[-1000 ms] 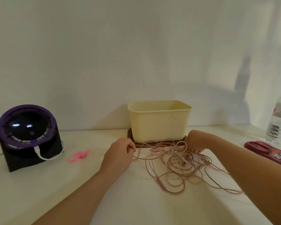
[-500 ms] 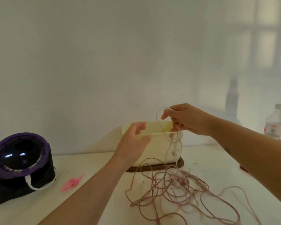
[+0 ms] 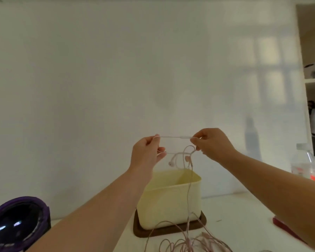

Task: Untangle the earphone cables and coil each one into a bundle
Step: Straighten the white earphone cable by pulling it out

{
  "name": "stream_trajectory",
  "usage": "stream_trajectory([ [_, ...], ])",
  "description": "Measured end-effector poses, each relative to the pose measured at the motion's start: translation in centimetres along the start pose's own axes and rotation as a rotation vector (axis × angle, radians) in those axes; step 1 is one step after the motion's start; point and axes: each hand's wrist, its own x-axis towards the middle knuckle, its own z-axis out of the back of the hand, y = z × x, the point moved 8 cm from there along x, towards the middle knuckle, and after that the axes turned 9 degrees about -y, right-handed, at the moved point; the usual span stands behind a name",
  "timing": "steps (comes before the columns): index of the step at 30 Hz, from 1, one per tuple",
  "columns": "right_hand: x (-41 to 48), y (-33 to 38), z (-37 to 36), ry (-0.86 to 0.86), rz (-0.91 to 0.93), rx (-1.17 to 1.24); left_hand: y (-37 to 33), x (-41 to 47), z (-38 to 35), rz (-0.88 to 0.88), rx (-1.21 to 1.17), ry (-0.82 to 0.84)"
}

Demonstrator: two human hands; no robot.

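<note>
Both hands are raised in front of the wall, above the box (image 3: 169, 202). Our left hand (image 3: 145, 151) pinches the cable (image 3: 169, 137) between thumb and forefinger, with the other fingers curled. A second strand runs out from beside its lower fingers. Our right hand (image 3: 213, 144) pinches the same cable just right of the inline remote (image 3: 185, 137), thumb and fingertips together. That stretch runs taut and level between the hands.

Loose loops hang below it, with a white earbud (image 3: 171, 163) dangling and a pinkish one (image 3: 187, 158) just beside it. From there one strand drops straight down, crossing in front of the box in our view. It ends in the tangle (image 3: 189, 242) lying on the surface (image 3: 235, 211) at the bottom edge. The tangle is partly cut off by the frame, so we cannot tell how many cables are in it.

The box is cream and open-topped, and stands on a dark brown tray (image 3: 171, 231). A purple device (image 3: 16, 222) sits at far left. On the right are a bottle (image 3: 305, 166) and a red case (image 3: 284, 226), both partly hidden by our right arm.
</note>
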Motion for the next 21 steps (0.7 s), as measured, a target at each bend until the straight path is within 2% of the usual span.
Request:
stream_trajectory([
  [4, -0.2, -0.4, -0.6, -0.149, -0.222, 0.373, -0.7, -0.3, -0.4, 0.073, -0.263, -0.026],
  [6, -0.6, -0.6, -1.6, -0.142, -0.411, 0.580, -0.7, -0.6, -1.2, 0.153, -0.354, 0.036],
  [8, -0.9, -0.1, -2.7, -0.078, -0.549, 0.713, -0.7, -0.9, -1.9, 0.175, -0.335, 0.103],
  [10, -0.6, 0.8, -2.9, 0.025, -0.533, 0.653, -1.5, -0.3, -1.4, 0.094, -0.260, 0.070],
  [12, 0.6, 1.7, -1.5, 0.086, -0.328, 0.354, -3.7, 1.3, 0.7, -0.081, -0.127, -0.031],
  [14, 2.4, 2.4, 1.2, 0.010, -0.051, -0.087, -7.2, 2.6, 3.5, -0.346, 0.152, -0.137],
  [16, 3.9, 2.4, 3.9, -0.138, 0.070, -0.323, -10.4, 3.0, 5.3, -0.586, 0.460, -0.181],
  [17, 4.4, 2.1, 4.8, -0.173, 0.073, -0.317, -11.3, 3.0, 5.7, -0.636, 0.547, -0.162],
  [18, 4.8, 1.7, 5.1, -0.162, 0.027, -0.212, -11.7, 3.2, 5.9, -0.631, 0.572, -0.132],
  [21, 4.2, -0.3, 2.9, 0.049, -0.370, 0.320, -10.2, 4.2, 6.1, -0.347, 0.394, -0.048],
])
